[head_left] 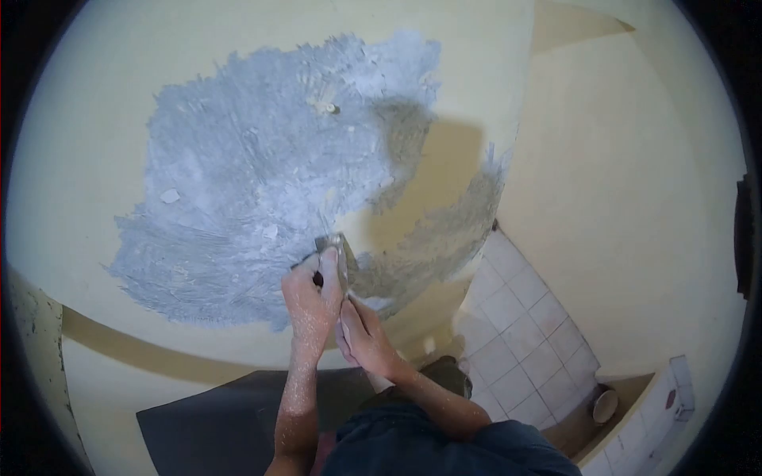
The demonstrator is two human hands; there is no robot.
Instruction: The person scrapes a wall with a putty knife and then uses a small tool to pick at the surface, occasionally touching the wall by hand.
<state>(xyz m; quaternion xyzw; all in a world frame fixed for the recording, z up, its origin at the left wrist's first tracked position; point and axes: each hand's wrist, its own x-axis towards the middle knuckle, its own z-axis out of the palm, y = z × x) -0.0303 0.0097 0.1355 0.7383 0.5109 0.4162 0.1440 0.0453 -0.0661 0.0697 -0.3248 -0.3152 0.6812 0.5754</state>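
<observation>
Both hands are together in front of the wall, below the middle of the view. My left hand (312, 295) is closed round a scraper (332, 240) with a flat metal blade, which meets the wall at the lower edge of the bare grey patch (238, 174). Just below and to the right, my right hand (363, 333) is closed on the lower part of a long thin tool or handle; the fingers hide much of it. Dust covers my left hand and forearm. Yellowish paint (452, 166) remains beside the blade, with a shadow across it.
A small plug (332, 109) sticks out of the wall. Below lie a dark sheet (214, 420) and white floor tiles (524, 333). At the lower right, a round bowl-like object (604, 406) stands by a low tiled ledge (643, 428). Another wall (619, 198) rises at the right.
</observation>
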